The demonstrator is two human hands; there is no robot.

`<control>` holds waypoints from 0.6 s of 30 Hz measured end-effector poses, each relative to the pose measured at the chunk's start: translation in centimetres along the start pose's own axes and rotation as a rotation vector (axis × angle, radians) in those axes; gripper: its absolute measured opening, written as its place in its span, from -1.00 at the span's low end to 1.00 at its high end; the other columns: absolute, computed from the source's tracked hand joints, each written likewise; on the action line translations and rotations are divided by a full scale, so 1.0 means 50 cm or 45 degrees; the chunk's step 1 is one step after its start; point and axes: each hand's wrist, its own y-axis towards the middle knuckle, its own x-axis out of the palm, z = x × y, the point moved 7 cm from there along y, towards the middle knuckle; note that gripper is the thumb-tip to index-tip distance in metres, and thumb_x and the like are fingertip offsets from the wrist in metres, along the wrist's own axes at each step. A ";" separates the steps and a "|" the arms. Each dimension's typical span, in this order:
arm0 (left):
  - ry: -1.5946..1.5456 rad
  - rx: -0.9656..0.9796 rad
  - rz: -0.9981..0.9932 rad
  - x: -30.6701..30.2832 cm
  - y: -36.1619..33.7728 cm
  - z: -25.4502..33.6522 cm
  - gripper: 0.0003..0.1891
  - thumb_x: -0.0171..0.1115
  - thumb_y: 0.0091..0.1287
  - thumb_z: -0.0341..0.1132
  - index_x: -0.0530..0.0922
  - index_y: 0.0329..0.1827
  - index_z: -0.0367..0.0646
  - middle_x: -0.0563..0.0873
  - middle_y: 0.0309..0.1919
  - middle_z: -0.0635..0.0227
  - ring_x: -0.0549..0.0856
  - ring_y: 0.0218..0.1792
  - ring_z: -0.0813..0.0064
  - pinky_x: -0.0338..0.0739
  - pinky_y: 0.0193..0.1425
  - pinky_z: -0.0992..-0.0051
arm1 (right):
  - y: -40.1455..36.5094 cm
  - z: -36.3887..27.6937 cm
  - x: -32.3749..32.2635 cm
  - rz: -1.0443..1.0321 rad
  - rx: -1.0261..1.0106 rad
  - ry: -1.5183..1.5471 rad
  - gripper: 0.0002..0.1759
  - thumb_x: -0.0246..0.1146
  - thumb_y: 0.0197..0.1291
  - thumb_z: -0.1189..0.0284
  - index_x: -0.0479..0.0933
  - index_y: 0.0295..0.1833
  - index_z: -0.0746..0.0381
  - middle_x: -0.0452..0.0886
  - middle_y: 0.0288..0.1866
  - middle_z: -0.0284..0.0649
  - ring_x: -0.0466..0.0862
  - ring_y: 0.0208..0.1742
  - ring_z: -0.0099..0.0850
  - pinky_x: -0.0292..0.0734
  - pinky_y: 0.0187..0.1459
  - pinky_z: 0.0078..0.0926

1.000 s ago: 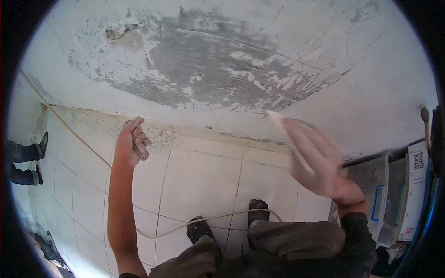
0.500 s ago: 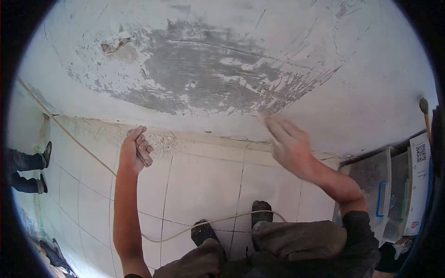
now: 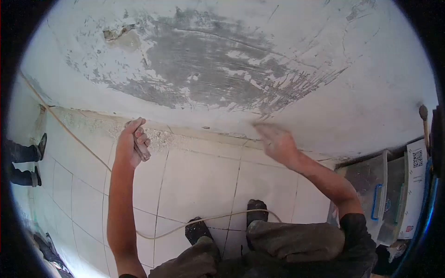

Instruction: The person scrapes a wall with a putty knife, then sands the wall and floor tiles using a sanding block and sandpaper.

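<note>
Dusty with white powder, my left hand (image 3: 134, 142) hangs in front of the wall's foot with its fingers curled in, their inner side hidden. My right hand (image 3: 277, 142) is raised close to the wall (image 3: 320, 113), below a patch of bare grey cement (image 3: 199, 65). Its fingers point up and left, held together and blurred by motion; I cannot make out what is at their tips. White coating with ragged, scratched edges surrounds the grey patch. A chipped hole (image 3: 118, 32) shows at its upper left.
White crumbs (image 3: 162, 140) lie on the tiled floor (image 3: 194, 185) along the wall. A cable (image 3: 185, 225) crosses the floor by my feet. Clear plastic drawers (image 3: 364, 185) and a brush (image 3: 423, 118) stand at right. Another person's legs (image 3: 25, 153) show at far left.
My right hand has moved a little left and slightly down along the wall, away from the lower edge of the grey patch. My left hand stays curled. The view has shifted slightly.
</note>
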 end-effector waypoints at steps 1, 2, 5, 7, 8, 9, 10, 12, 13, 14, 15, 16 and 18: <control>0.002 0.006 0.007 0.000 -0.006 0.000 -0.79 0.18 0.28 -0.24 0.40 -0.18 -0.15 0.29 -0.66 0.60 0.30 -0.68 0.71 0.32 -0.48 0.58 | -0.023 0.004 0.051 -0.147 0.001 -0.024 -0.68 0.22 -0.05 0.64 0.54 -0.08 0.38 0.62 -0.15 -0.05 0.64 -0.14 -0.07 0.56 -0.07 -0.28; -0.018 -0.006 0.027 0.003 -0.010 0.000 -0.81 0.18 0.29 -0.24 0.41 -0.18 -0.12 0.28 -0.67 0.62 0.29 -0.69 0.73 0.31 -0.51 0.60 | -0.020 -0.010 0.046 -0.136 -0.012 -0.025 -0.68 0.22 -0.05 0.64 0.54 -0.08 0.38 0.62 -0.15 -0.05 0.64 -0.14 -0.07 0.56 -0.07 -0.28; -0.034 -0.009 0.057 -0.002 -0.006 0.004 -0.83 0.17 0.30 -0.24 0.41 -0.19 -0.09 0.27 -0.68 0.64 0.27 -0.71 0.74 0.29 -0.54 0.62 | 0.007 -0.067 -0.084 0.185 -0.088 0.036 -0.59 0.21 -0.12 0.64 0.51 -0.03 0.39 0.59 -0.06 -0.05 0.62 -0.06 -0.12 0.56 -0.07 -0.29; -0.025 -0.011 0.076 -0.014 -0.001 0.003 -0.83 0.17 0.30 -0.24 0.41 -0.19 -0.09 0.26 -0.67 0.64 0.27 -0.71 0.74 0.29 -0.54 0.62 | 0.027 -0.104 -0.179 0.279 -0.130 0.019 -0.55 0.19 -0.17 0.63 0.49 -0.02 0.39 0.57 -0.03 -0.04 0.61 -0.03 -0.14 0.58 -0.10 -0.29; -0.046 -0.003 0.084 -0.021 0.002 0.004 -0.83 0.16 0.30 -0.24 0.41 -0.19 -0.10 0.26 -0.67 0.64 0.27 -0.71 0.74 0.29 -0.54 0.62 | 0.030 -0.117 -0.214 0.339 -0.125 -0.001 -0.55 0.20 -0.18 0.64 0.49 -0.03 0.41 0.57 -0.03 -0.03 0.61 -0.04 -0.14 0.58 -0.09 -0.29; -0.067 0.005 0.090 -0.024 0.005 0.003 -0.83 0.16 0.31 -0.24 0.41 -0.19 -0.10 0.26 -0.67 0.64 0.27 -0.71 0.75 0.29 -0.53 0.62 | 0.029 -0.122 -0.233 0.400 -0.120 -0.022 -0.55 0.21 -0.20 0.66 0.49 -0.04 0.42 0.57 -0.02 -0.03 0.62 -0.04 -0.14 0.58 -0.09 -0.30; -0.070 0.000 0.086 -0.024 0.007 -0.001 -0.83 0.16 0.31 -0.24 0.41 -0.19 -0.10 0.26 -0.67 0.64 0.27 -0.71 0.75 0.29 -0.53 0.62 | 0.023 -0.099 -0.197 0.395 -0.117 -0.028 -0.55 0.21 -0.20 0.66 0.49 -0.04 0.42 0.57 -0.02 -0.03 0.62 -0.04 -0.14 0.58 -0.09 -0.30; -0.020 0.013 0.058 -0.019 0.011 0.001 -0.83 0.15 0.31 -0.24 0.41 -0.18 -0.10 0.26 -0.67 0.64 0.27 -0.71 0.75 0.29 -0.51 0.62 | 0.010 -0.038 -0.042 0.123 -0.184 -0.204 -0.54 0.25 -0.18 0.67 0.50 -0.02 0.41 0.59 -0.06 -0.03 0.64 -0.07 -0.15 0.59 -0.09 -0.33; -0.020 0.022 0.049 -0.014 0.010 0.002 -0.83 0.15 0.31 -0.24 0.41 -0.18 -0.10 0.26 -0.67 0.64 0.27 -0.71 0.75 0.29 -0.51 0.62 | 0.003 -0.038 -0.018 0.132 -0.183 -0.212 -0.54 0.25 -0.18 0.67 0.50 -0.02 0.41 0.59 -0.06 -0.03 0.64 -0.07 -0.15 0.59 -0.09 -0.33; -0.022 0.010 0.042 -0.007 0.008 0.001 -0.83 0.15 0.31 -0.24 0.41 -0.19 -0.10 0.27 -0.67 0.64 0.27 -0.71 0.75 0.29 -0.51 0.63 | -0.002 -0.038 0.000 0.153 -0.160 -0.088 -0.54 0.26 -0.17 0.67 0.50 -0.01 0.41 0.60 -0.06 -0.03 0.64 -0.08 -0.16 0.59 -0.09 -0.34; -0.020 -0.013 0.036 -0.002 0.007 -0.003 -0.83 0.15 0.31 -0.24 0.41 -0.19 -0.09 0.27 -0.67 0.65 0.27 -0.71 0.76 0.29 -0.51 0.63 | 0.004 -0.045 -0.002 0.165 -0.128 0.041 -0.54 0.27 -0.15 0.67 0.50 0.00 0.41 0.60 -0.07 -0.04 0.64 -0.09 -0.16 0.59 -0.10 -0.35; -0.009 -0.031 0.029 0.000 0.004 -0.007 -0.83 0.15 0.31 -0.24 0.41 -0.19 -0.09 0.27 -0.67 0.65 0.27 -0.71 0.76 0.29 -0.51 0.63 | 0.000 -0.051 -0.016 0.159 -0.107 0.042 -0.54 0.27 -0.15 0.67 0.50 0.00 0.41 0.60 -0.07 -0.04 0.64 -0.09 -0.16 0.59 -0.10 -0.35; -0.022 -0.011 -0.003 0.007 0.000 0.001 -0.81 0.16 0.30 -0.25 0.41 -0.16 -0.12 0.28 -0.67 0.62 0.30 -0.68 0.72 0.32 -0.49 0.59 | 0.018 -0.062 -0.093 0.247 -0.050 0.069 -0.52 0.27 -0.16 0.66 0.50 0.01 0.40 0.60 -0.06 -0.05 0.64 -0.08 -0.16 0.59 -0.09 -0.35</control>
